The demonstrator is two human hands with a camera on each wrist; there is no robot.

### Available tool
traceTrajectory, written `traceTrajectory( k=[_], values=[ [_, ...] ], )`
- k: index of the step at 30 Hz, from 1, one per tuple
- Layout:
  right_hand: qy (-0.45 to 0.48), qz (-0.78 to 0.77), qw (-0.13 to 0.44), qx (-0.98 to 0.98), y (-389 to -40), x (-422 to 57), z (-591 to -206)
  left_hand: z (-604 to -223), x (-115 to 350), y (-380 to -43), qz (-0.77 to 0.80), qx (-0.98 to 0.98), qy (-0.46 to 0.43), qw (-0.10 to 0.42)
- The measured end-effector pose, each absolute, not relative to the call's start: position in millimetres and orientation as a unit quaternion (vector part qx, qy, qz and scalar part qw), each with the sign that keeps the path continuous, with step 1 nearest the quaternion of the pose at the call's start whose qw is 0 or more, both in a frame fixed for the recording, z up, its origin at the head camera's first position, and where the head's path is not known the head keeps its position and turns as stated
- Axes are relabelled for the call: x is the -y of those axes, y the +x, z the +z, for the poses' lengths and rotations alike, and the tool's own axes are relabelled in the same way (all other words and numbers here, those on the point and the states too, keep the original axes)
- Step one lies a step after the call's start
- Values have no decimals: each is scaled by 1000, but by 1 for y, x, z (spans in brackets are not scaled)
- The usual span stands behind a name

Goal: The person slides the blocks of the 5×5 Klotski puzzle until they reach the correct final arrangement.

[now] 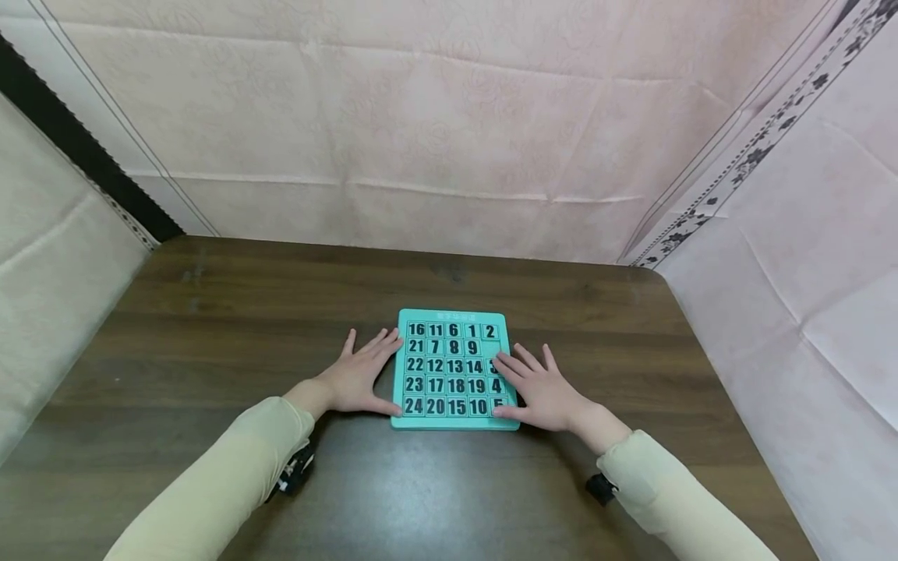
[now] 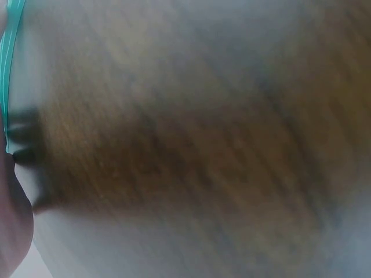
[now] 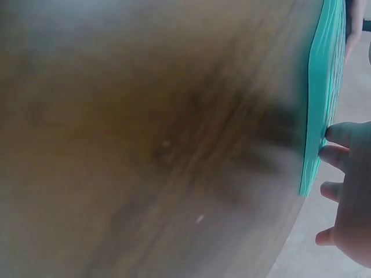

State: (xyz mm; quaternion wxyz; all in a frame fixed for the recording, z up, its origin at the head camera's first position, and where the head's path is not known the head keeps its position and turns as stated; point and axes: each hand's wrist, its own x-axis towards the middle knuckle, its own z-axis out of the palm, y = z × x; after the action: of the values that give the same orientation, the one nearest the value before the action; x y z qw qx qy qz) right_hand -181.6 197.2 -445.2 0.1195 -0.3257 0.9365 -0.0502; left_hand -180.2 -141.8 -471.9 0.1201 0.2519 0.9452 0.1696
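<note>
While a teal number puzzle (image 1: 456,425) lies flat on a brown wooden table (image 1: 407,506), centred before the person, a left hand (image 1: 354,379) and a right hand (image 1: 547,396) flank it. The left hand's grip is released: its fingers fan out, tips at the puzzle's left edge and thumb beside the lower left corner, probably to keep the frame from skidding. The right hand's grip is also released, fingers spread across the right edge and over the last column, partly hiding the 3 and the 5. It is likely placed there to reach the tiles beside the vacant slot (image 1: 491,347), at the right end of the second row; whether the fingertips press cannot be told.

The puzzle is a thin, rounded rectangle, apparently smooth plastic, with square number tiles (image 1: 454,366) bearing bold black numerals in five rows. The table has streaky grain and a soft sheen. Pale, loose sleeves (image 1: 210,483) end at the wrists. Behind hangs creased, pinkish-white cloth (image 1: 456,132), with a dark floral border (image 1: 761,148) on the right.
</note>
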Motion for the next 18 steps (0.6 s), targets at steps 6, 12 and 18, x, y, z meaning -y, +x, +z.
traceTrajectory(
  k=[6, 12, 18],
  values=[
    [-338, -48, 109, -934, -175, -199, -444, -470, 142, -180, 164, -946, 249, 124],
    [-330, -38, 108, -937, -177, -196, -443, -470, 141, -180, 160, -947, 248, 125],
    [-322, -38, 104, -940, -183, -194, -445, -472, 142, -181, 158, -948, 247, 127]
  ],
)
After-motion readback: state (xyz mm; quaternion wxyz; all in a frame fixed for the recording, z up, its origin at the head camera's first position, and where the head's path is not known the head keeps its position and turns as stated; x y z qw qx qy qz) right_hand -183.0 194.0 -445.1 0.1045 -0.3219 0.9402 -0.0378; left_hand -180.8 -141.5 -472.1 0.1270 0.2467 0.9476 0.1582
